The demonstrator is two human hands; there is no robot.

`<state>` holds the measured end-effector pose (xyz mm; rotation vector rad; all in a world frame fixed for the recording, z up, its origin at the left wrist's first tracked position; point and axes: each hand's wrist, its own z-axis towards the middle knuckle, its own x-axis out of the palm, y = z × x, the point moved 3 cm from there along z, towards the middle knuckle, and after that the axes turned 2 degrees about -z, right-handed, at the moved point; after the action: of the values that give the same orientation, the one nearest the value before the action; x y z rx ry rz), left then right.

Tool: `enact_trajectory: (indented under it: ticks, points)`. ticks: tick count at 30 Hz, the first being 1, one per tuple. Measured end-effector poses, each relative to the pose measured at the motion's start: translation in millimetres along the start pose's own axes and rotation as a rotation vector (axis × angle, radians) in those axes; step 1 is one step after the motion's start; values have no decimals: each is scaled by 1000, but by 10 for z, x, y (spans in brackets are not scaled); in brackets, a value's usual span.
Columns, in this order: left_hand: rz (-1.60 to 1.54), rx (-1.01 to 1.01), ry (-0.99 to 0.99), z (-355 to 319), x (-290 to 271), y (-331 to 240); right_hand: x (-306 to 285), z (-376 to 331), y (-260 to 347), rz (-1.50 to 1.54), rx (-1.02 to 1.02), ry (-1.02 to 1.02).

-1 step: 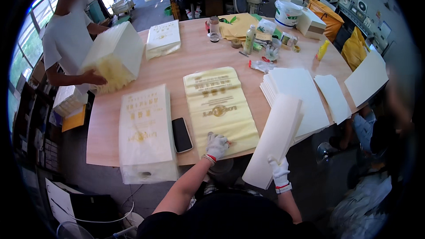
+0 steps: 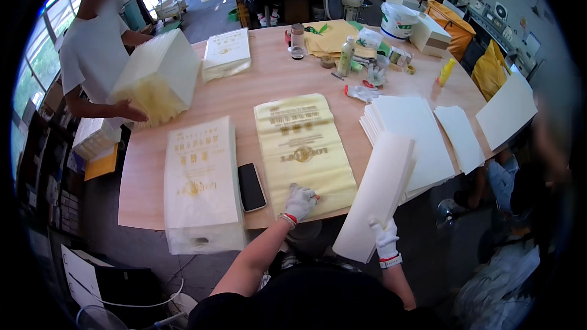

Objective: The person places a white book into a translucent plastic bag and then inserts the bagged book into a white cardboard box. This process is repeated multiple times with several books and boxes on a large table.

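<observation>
Workshop in daylight
Framed windows (image 2: 36, 49) line the left above dark shelving (image 2: 36, 168); a wood-grain worktable (image 2: 142, 177) stands on dark grey floor (image 2: 211, 15).

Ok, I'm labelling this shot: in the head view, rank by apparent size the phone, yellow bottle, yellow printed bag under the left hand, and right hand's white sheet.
1. Yellow printed bag
2. White sheet
3. Phone
4. Yellow bottle
</observation>
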<state>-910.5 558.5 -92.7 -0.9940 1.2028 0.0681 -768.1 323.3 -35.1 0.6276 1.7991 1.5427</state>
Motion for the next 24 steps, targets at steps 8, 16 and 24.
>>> enact_trajectory:
  ticks: [8,16,24]
  points:
    - [-199,84,43,-1,151,49,1120,361,-244,630,176,373]
    - [-1734,-636,-186,464,-434,664,404,463,-70,293,77,212]
    - [-921,-292,142,883,-424,-170,61,55,584,-1093,-497,224]
